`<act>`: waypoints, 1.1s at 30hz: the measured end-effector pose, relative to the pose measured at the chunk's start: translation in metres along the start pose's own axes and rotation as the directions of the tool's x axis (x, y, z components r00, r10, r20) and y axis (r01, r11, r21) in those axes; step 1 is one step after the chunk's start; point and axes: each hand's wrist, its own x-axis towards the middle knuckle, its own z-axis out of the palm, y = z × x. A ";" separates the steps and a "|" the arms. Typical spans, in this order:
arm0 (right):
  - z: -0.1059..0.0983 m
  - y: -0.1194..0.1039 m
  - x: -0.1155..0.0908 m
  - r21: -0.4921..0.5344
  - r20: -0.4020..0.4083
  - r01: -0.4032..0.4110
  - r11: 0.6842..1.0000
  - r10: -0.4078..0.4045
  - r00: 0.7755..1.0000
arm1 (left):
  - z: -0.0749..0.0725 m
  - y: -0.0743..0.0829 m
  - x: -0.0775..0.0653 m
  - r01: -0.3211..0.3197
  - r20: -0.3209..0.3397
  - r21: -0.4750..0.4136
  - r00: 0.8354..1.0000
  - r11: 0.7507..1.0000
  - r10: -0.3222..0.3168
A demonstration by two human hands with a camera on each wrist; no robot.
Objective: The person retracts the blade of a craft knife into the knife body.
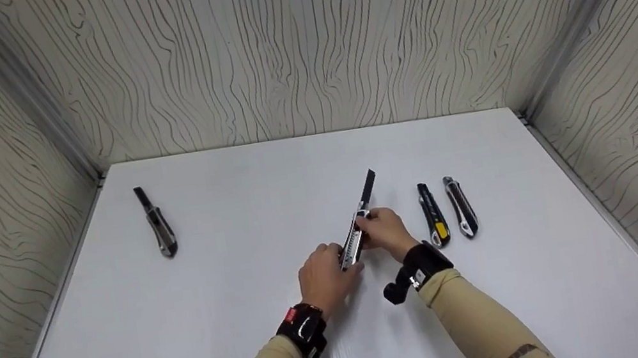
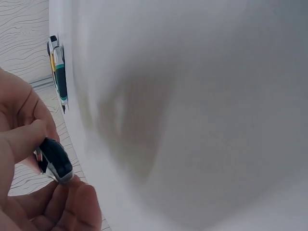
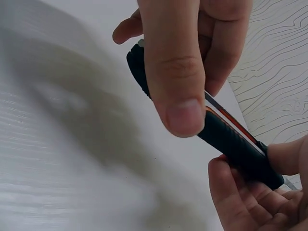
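In the head view, a utility knife (image 1: 354, 247) slants between both hands above the table, its long dark blade (image 1: 368, 187) extended toward the back. My left hand (image 1: 326, 278) grips the handle's rear end. My right hand (image 1: 386, 234) pinches the front of the handle near the slider, with the thumb on top. Close up in the left wrist view, the dark butt of the utility knife (image 2: 57, 161) shows between fingers. The right wrist view shows the dark ribbed side of the utility knife (image 3: 231, 147) with an orange line along it.
Two more utility knives lie right of the hands: a black one with a yellow part (image 1: 434, 218) and a silver-and-dark one (image 1: 462, 207). Another utility knife (image 1: 162, 231) lies far left. The white table (image 1: 243, 347) meets patterned walls (image 1: 284, 48) at the back and sides.
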 end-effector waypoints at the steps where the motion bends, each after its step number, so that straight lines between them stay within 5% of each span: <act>1: 0.000 0.000 0.000 0.006 -0.001 0.000 1.000 0.000 1.000 | 0.000 0.000 0.000 0.002 0.006 -0.006 1.000 1.000 -0.002; 8: -0.003 0.002 0.001 0.022 0.014 0.008 1.000 -0.009 1.000 | 0.002 -0.003 -0.001 0.028 0.054 -0.164 0.998 0.986 -0.020; 15: -0.007 0.003 0.002 0.009 0.051 0.029 1.000 -0.029 0.998 | -0.001 -0.010 0.002 0.107 0.215 -0.384 0.976 0.917 -0.024; 17: -0.008 0.003 0.003 0.004 0.062 0.032 0.999 -0.032 0.998 | 0.000 -0.012 0.001 0.150 0.283 -0.470 0.959 0.870 -0.012; 22: -0.008 0.002 0.004 -0.012 0.073 0.028 1.000 -0.028 0.997 | 0.002 -0.013 -0.001 0.315 0.450 -0.667 0.893 0.675 0.028; 23: -0.008 0.002 0.003 -0.017 0.077 0.028 0.999 -0.027 0.997 | 0.003 -0.014 0.000 0.333 0.466 -0.680 0.884 0.653 0.034; 25: -0.008 0.001 0.002 -0.022 0.083 0.029 0.999 -0.027 0.996 | 0.005 -0.014 0.000 0.338 0.473 -0.686 0.880 0.644 0.042; 29: -0.008 0.001 0.001 -0.035 0.092 0.025 0.999 -0.021 0.996 | 0.008 -0.014 0.001 0.313 0.446 -0.681 0.894 0.662 0.036; 33: -0.007 0.000 0.002 -0.057 0.082 0.026 0.998 -0.021 0.996 | 0.009 -0.012 0.000 0.300 0.422 -0.694 0.906 0.654 0.031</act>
